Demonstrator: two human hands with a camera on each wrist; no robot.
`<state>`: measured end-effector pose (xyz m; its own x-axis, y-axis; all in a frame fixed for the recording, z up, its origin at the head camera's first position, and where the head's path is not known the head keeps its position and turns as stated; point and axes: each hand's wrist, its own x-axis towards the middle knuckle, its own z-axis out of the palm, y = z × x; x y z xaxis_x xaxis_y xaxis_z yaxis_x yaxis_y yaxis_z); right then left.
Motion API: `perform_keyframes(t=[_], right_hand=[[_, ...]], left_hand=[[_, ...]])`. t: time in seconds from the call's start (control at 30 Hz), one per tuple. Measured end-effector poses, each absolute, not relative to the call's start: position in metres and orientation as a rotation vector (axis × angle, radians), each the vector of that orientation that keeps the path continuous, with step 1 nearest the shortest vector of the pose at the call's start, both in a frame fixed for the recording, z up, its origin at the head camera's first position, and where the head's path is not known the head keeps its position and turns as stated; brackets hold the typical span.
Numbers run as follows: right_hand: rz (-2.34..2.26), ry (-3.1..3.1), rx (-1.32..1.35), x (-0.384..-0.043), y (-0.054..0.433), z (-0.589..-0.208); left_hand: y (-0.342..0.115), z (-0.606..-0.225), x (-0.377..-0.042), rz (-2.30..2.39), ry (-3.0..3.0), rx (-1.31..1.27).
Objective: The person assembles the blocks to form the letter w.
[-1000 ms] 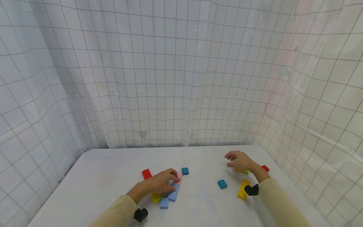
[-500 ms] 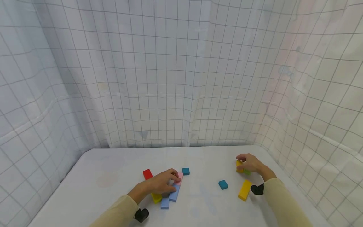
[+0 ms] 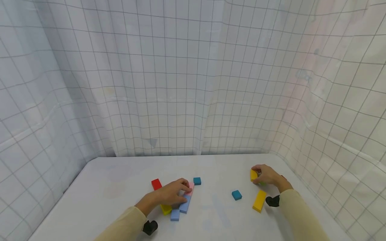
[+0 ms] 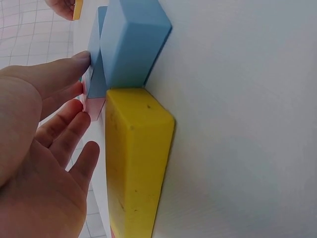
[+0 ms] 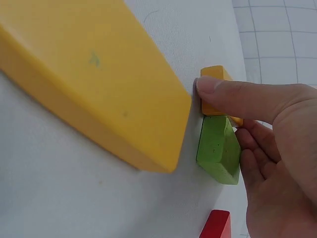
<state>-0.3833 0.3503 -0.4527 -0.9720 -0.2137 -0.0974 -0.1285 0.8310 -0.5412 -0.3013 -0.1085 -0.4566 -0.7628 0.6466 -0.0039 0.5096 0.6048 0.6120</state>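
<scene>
My left hand (image 3: 172, 193) rests over a group of blocks at the middle left of the table. Its thumb touches a long light blue block (image 3: 185, 205), and its fingertips lie at a pink block (image 3: 191, 188). A shorter light blue block (image 4: 133, 42) and a yellow block (image 4: 141, 163) sit beside that hand. At the right, my right hand (image 3: 268, 175) pinches a small orange-yellow block (image 3: 254, 175) between thumb and fingers. A green block (image 5: 218, 148) touches that block, partly under the hand in the head view.
A red block (image 3: 156, 183) lies beyond the left hand. Two teal blocks (image 3: 197, 181) lie apart mid-table. A longer orange-yellow block (image 3: 259, 201) is near the right wrist, and another red block (image 5: 217, 225) lies past the green one. Gridded curtains (image 3: 169, 83) enclose the table (image 3: 120, 180).
My right hand has moved right and slightly down onto the small orange-yellow block, now held between thumb and fingers. The left hand has stayed in place.
</scene>
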Motion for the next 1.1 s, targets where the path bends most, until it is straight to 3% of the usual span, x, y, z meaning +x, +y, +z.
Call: perform_keyframes(t=[1.1], right_hand=[[-0.824,2.779,-0.657,-0.378,0.265,-0.431]], left_hand=[[-0.107,-0.455,-0.300,0.882,2.624,0.916]])
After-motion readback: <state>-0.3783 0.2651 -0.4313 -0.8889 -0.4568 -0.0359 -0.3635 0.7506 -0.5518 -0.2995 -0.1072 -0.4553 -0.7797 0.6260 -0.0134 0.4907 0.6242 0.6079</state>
